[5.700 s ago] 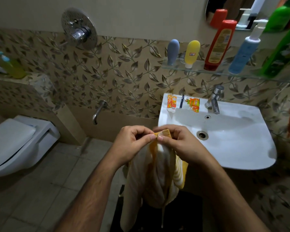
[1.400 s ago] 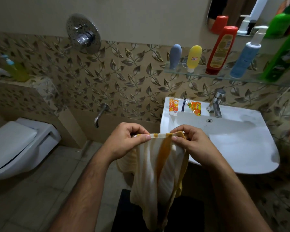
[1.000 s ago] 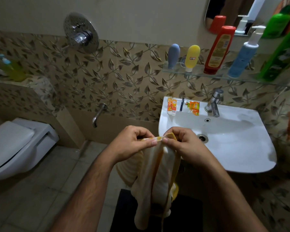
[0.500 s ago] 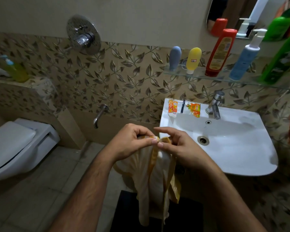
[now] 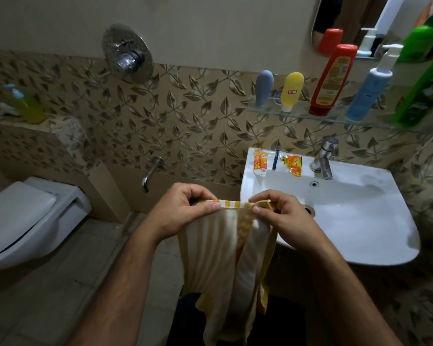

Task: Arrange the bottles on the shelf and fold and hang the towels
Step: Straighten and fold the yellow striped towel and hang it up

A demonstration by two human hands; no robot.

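Yellow-striped towel [image 5: 225, 258] hanging limp, perhaps doubled; bottles [image 5: 331, 81] upright on shelf [image 5: 303, 115]

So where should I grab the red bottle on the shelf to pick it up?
Probably round its middle, coming from the front. The red bottle stands cap-down on the glass shelf, tall and narrow, with the yellow bottle and blue pump bottle close on either side and the wall behind, so the front is the open side.
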